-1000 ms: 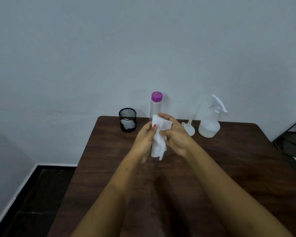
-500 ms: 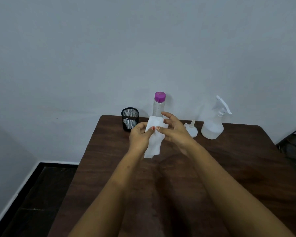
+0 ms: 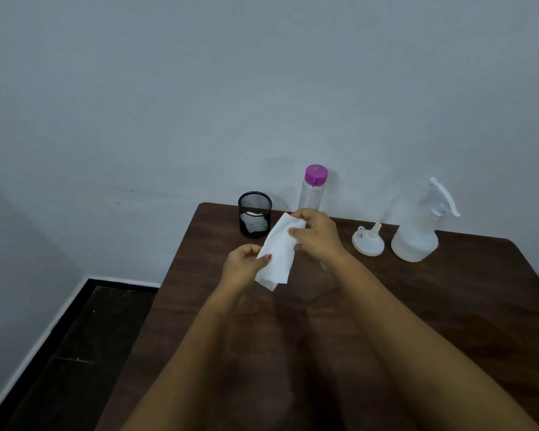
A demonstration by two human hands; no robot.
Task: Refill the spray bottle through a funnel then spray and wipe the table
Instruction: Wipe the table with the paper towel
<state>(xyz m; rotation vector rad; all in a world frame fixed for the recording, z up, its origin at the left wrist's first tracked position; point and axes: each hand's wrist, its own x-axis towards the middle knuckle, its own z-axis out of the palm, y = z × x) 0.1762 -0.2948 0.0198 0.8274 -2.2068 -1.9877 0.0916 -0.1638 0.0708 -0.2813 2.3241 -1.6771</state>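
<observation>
Both hands are up over the dark wooden table (image 3: 448, 306), stretching a white wipe (image 3: 277, 250) between them. The left hand (image 3: 241, 269) has its thumb and fingers closed on the wipe's lower edge, around 7 o'clock of the sheet, and the right hand (image 3: 319, 234) is pinched shut on the top corner at about 1 o'clock. So the wipe's long axis runs diagonally, low-left to high-right, with the loose bottom flap hanging toward the table.

Back along the wall edge: a black mesh cup (image 3: 255, 214) at roughly 11 o'clock from the hands with something pale inside, a clear bottle with a purple cap (image 3: 314, 188) standing upright at 12. At 3 o'clock the white funnel (image 3: 367, 241) lies wide end down, spout tilted up and right. Just beside it is the spray bottle (image 3: 417, 231), upright, its nozzle at upper left and its trigger hanging to the right.
</observation>
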